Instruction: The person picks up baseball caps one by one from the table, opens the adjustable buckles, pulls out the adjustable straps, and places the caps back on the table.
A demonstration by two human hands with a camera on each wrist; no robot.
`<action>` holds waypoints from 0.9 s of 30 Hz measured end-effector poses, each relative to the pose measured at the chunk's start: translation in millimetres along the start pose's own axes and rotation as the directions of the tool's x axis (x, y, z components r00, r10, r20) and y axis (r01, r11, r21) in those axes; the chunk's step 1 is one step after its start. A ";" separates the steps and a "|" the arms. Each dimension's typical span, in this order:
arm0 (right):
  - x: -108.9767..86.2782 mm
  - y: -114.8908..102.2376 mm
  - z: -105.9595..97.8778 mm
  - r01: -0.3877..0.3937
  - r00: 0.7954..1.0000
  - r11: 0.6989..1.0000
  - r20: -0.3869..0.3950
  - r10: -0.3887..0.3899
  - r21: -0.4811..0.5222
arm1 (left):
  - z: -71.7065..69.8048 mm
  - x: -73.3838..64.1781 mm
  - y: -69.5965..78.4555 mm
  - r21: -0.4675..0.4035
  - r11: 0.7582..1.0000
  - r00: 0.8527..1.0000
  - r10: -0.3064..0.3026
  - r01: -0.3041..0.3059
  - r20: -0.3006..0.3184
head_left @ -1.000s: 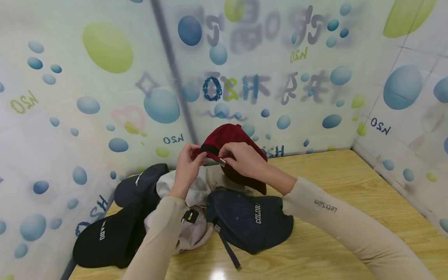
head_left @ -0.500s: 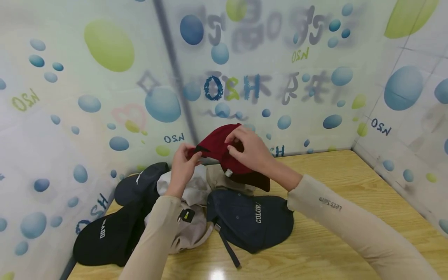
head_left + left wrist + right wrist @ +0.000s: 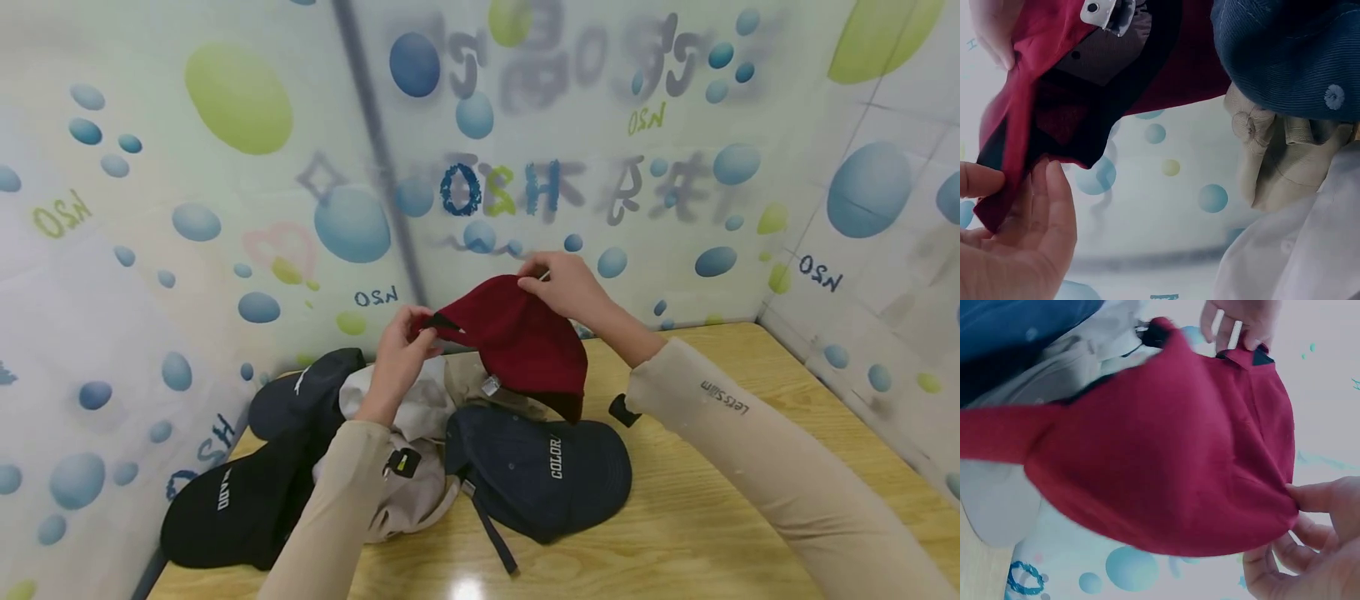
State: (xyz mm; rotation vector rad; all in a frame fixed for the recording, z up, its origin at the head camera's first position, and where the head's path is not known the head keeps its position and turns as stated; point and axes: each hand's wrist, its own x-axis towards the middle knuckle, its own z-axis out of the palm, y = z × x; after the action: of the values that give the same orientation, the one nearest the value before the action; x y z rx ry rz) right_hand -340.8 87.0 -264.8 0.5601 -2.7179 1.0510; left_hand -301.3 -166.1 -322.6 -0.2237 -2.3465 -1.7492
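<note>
A dark red baseball cap [image 3: 517,342] is held up above a pile of caps. My left hand [image 3: 401,358] pinches its back strap between thumb and fingers; the left wrist view shows the strap [image 3: 1019,137] and a metal buckle [image 3: 1110,12] on the cap. Up at the crown, my right hand [image 3: 566,287] pinches the fabric with thumb and fingertips, plain in the right wrist view. The brim [image 3: 562,404] points down and to the right, over a navy cap [image 3: 540,475] lettered COLOR.
On the wooden table [image 3: 720,500] lie a black cap [image 3: 225,508], a dark cap [image 3: 307,392], a white cap [image 3: 390,400], a beige cap [image 3: 465,375] and a pale cap [image 3: 416,500] with a black tag [image 3: 403,462]. A patterned curtain [image 3: 480,125] hangs behind.
My right hand has let go of the cap's back strap area and moved up and right to grip the crown. The cap has turned, its crown now facing me more. The left hand keeps its hold.
</note>
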 end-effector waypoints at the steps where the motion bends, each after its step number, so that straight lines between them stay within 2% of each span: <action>1: -0.3 1.0 -2.5 -0.017 1.000 1.000 0.004 0.016 0.024 | -0.3 -0.2 -0.3 0.001 1.000 1.000 0.002 -0.002 -0.001; 5: -1.2 5.3 -14.0 -0.065 0.998 0.994 0.025 0.063 0.084 | -1.1 -2.0 -1.5 0.002 1.000 1.000 0.001 -0.001 0.006; 10: -1.8 8.8 -27.6 -0.090 0.996 0.992 0.027 0.088 0.090 | -1.2 -3.0 -3.2 0.000 1.000 0.999 -0.003 0.003 0.035; 14: -2.3 8.5 -38.9 -0.091 0.996 0.993 0.005 0.091 0.072 | -0.9 -5.8 -1.8 0.030 1.000 0.993 0.005 -0.008 0.116; 16: -2.7 8.7 -45.2 -0.091 0.996 0.995 -0.006 0.091 0.051 | -0.9 -8.5 0.9 0.044 0.999 0.984 0.013 -0.022 0.180; 21: -5.1 10.8 -61.2 -0.105 0.994 0.994 -0.022 0.105 -0.022 | 0.5 -13.4 8.3 0.090 0.994 0.940 0.023 -0.057 0.339; 23: -6.5 12.5 -66.8 -0.110 0.994 0.993 -0.018 0.109 -0.053 | 1.5 -13.9 9.6 0.111 0.992 0.929 0.015 -0.060 0.370; 27: -8.5 17.9 -76.4 -0.118 0.993 0.987 -0.004 0.119 -0.108 | 2.0 -15.5 9.7 0.129 0.991 0.926 -0.006 -0.046 0.378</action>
State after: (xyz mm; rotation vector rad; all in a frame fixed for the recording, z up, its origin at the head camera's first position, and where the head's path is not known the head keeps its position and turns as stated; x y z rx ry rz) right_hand -338.3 153.3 -222.0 0.3866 -2.8195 0.9225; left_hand -284.1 -161.3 -318.1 -0.6107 -2.7020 -1.6476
